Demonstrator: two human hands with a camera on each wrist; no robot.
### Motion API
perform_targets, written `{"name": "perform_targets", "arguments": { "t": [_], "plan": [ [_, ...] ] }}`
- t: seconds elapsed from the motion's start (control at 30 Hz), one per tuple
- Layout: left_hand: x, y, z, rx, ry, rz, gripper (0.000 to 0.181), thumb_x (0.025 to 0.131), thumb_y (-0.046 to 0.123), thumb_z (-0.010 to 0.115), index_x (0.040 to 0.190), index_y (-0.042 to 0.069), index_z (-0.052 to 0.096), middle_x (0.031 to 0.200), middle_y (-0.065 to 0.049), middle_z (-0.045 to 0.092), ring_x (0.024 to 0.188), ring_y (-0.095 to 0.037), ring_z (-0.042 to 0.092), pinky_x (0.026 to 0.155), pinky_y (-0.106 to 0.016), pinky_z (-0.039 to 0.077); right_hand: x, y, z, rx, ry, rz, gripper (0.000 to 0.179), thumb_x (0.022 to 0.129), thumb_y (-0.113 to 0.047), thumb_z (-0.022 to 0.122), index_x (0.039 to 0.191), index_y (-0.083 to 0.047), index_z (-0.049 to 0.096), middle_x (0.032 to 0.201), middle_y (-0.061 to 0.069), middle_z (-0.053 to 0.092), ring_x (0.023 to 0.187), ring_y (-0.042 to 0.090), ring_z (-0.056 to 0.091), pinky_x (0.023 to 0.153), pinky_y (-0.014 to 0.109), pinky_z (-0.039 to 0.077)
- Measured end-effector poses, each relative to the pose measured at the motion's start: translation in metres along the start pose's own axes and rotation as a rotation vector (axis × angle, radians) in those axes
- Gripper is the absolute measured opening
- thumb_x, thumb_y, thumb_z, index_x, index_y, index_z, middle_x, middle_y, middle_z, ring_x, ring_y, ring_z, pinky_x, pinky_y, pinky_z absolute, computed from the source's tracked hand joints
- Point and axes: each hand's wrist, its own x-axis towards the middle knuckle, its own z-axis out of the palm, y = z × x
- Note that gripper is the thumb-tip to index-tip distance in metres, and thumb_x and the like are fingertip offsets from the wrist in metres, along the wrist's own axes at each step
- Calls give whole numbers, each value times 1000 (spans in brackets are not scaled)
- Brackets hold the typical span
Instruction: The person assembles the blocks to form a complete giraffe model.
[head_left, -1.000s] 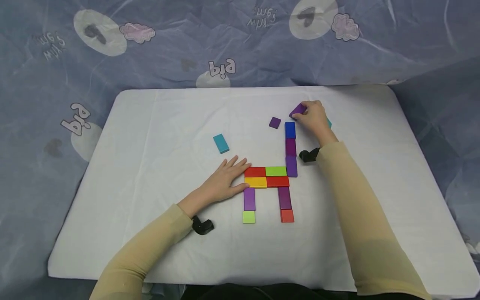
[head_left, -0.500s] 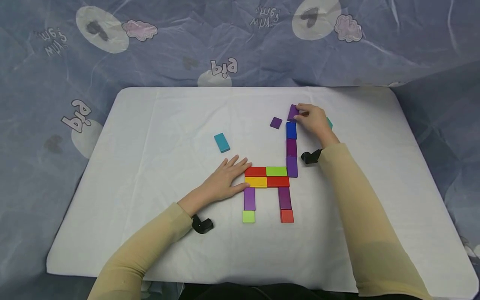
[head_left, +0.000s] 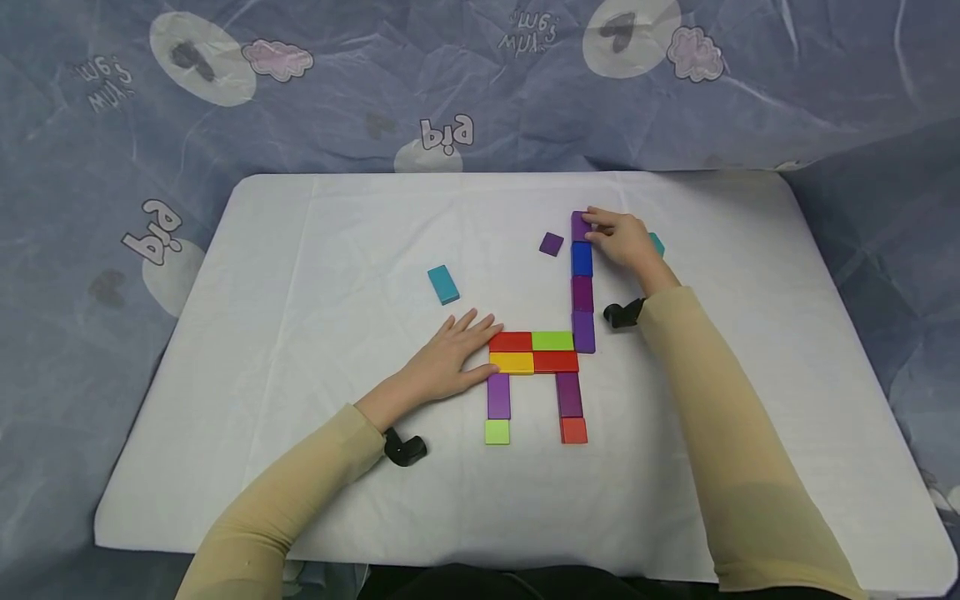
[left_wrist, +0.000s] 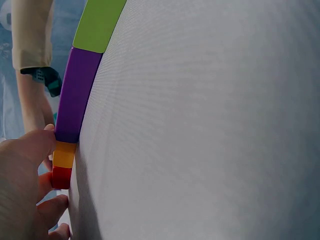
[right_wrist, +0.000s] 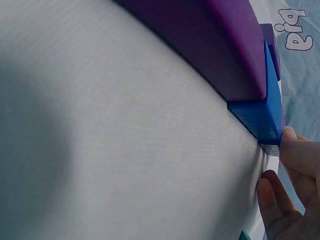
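Note:
My right hand pinches a purple block at the far end of a column. In line with it, nearer me, lie a blue block, a magenta block and a violet block. My left hand rests spread on the table, fingertips and thumb at the left ends of a red block and a yellow block. In the left wrist view the thumb lies beside the purple leg block. Fingers partly cover the purple block in my right hand.
Loose on the white table lie a teal block and a small purple square block. Another teal block shows partly behind my right hand. Lime and orange-red square blocks end the two legs.
My right hand has moved the purple block left and turned it upright, so it now lines up with the blue block. My left hand has stayed in place.

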Motion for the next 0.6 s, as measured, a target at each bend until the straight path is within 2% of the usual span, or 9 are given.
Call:
{"name": "perform_targets", "arguments": {
  "t": [0.6],
  "plan": [
    [-1,0,0,-9,7,4,69,96,49,54,156,23,31,163,0,28,154,-25,12,125,-49,5,-1,-2,1,6,-14,23,47,101,-20,55,148,-15,47,160,1,33,142,34,40,118,49,32]
  ]
}}
